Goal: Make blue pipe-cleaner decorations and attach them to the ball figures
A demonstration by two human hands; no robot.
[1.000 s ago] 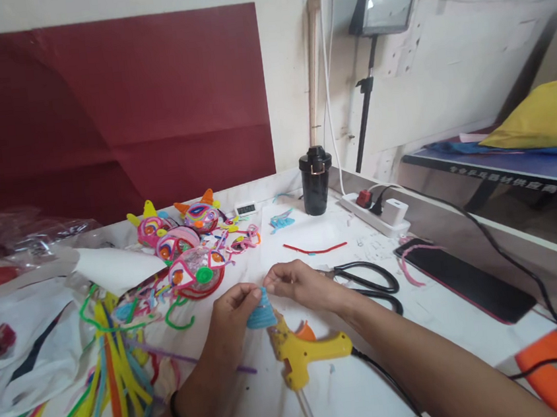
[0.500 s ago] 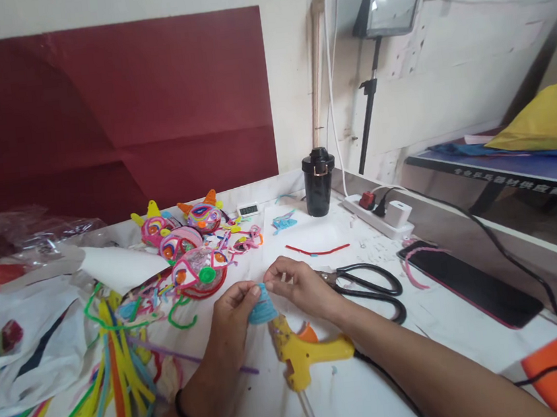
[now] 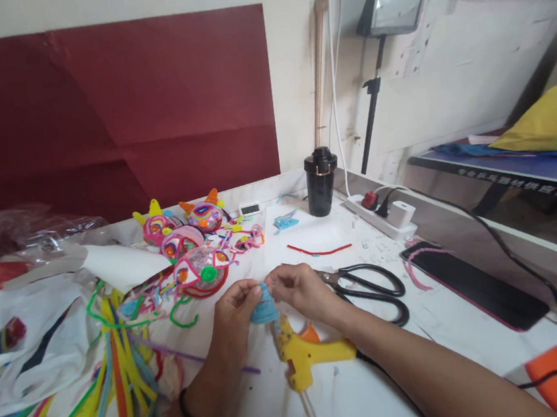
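Blue fuzzy piece [image 3: 265,311] looks mostly formed, tip probably unfinished; left hand [image 3: 234,314] pinches it, right hand's [image 3: 301,293] hold unclear.

From afar I see the glue gun [image 3: 298,357] on the bench [image 3: 262,406], pipe cleaners [image 3: 118,378] to its left, scissors [image 3: 334,278] behind to its right. Farther back, a cup [image 3: 321,189] stands left of the power strip [image 3: 382,221].

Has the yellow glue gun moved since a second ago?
No; judged against the maroon wall sheet, the yellow glue gun keeps its place; the whole view shifted slightly.
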